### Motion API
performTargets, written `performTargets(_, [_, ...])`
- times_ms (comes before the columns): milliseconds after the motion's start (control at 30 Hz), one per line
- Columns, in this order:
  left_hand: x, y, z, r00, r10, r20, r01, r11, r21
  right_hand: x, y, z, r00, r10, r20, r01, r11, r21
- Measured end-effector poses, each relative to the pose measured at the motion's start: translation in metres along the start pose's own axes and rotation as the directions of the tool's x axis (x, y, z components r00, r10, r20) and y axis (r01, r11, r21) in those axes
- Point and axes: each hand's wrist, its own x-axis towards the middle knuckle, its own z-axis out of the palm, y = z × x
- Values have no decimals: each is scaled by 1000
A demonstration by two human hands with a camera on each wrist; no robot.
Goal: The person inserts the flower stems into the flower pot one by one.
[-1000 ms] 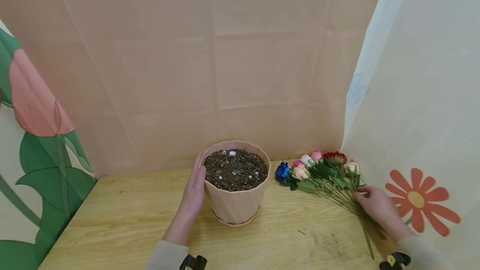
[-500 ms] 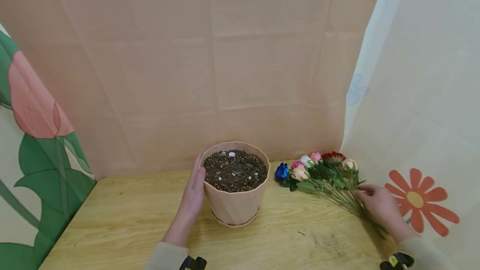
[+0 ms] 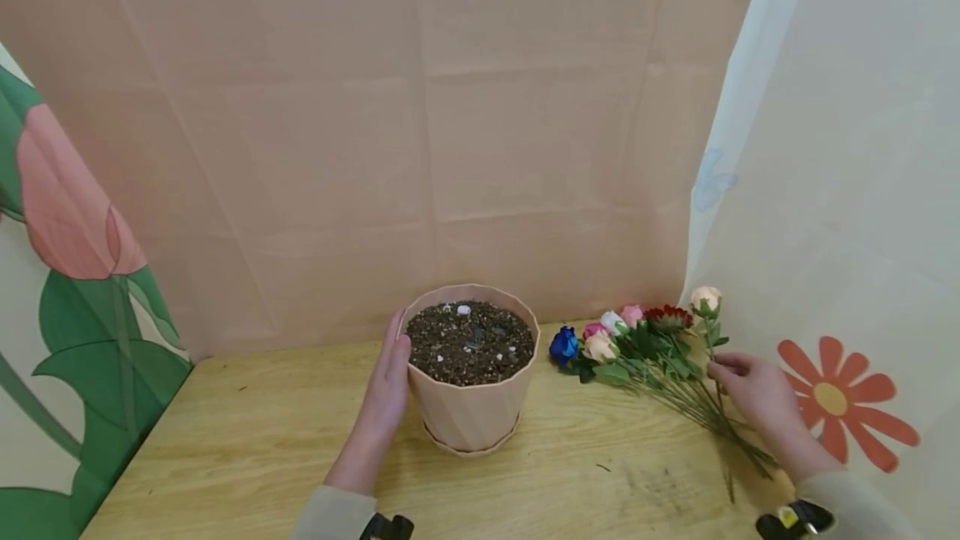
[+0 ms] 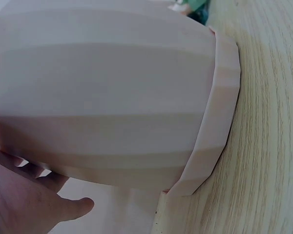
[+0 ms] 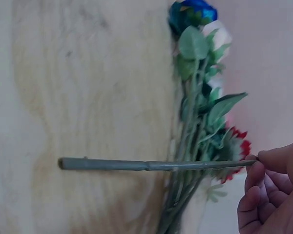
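A pale pink flower pot [image 3: 472, 415] filled with dark soil [image 3: 450, 340] stands upright on its saucer. My left hand [image 3: 384, 398] rests flat against the pot's left side, with fingers extended; in the left wrist view the pot wall partly hides them. Over at the right, my right hand [image 3: 761, 397] pinches the stem [image 5: 112, 165] of a cream rose [image 3: 706, 299] between thumb and index finger. That rose is raised above the other artificial flowers, its stem pointing down. Lying beside it are a blue rose [image 3: 564, 345], a red flower [image 3: 669, 317] and several pink, white and peach roses.
The pot and flowers are on a wooden table [image 3: 247, 440]. A plain pinkish sheet [image 3: 337, 148] hangs behind it. Printed cloths flank it, with a tulip [image 3: 71, 198] on the left and an orange flower [image 3: 831, 398] on the right, close to my right hand.
My right hand has lifted the cream rose up from the bunch, and its head now stands above the red flower. The left hand and the pot have stayed in place.
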Motion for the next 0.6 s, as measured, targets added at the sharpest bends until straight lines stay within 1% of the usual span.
performTargets(133, [0, 0, 0, 1000, -8, -5, 8, 1000, 4, -3, -18, -5, 1000, -17, 10, 17, 999, 41])
performTargets(367, [1, -2, -1, 1000, -10, -16, 10, 1000, 11, -6, -51, -9, 999, -31, -19, 33, 996, 88])
performTargets(600, [2, -3, 0, 1000, 15, -13, -14, 1000, 10, -9, -76, -11, 994, -98, -49, 103, 988, 111])
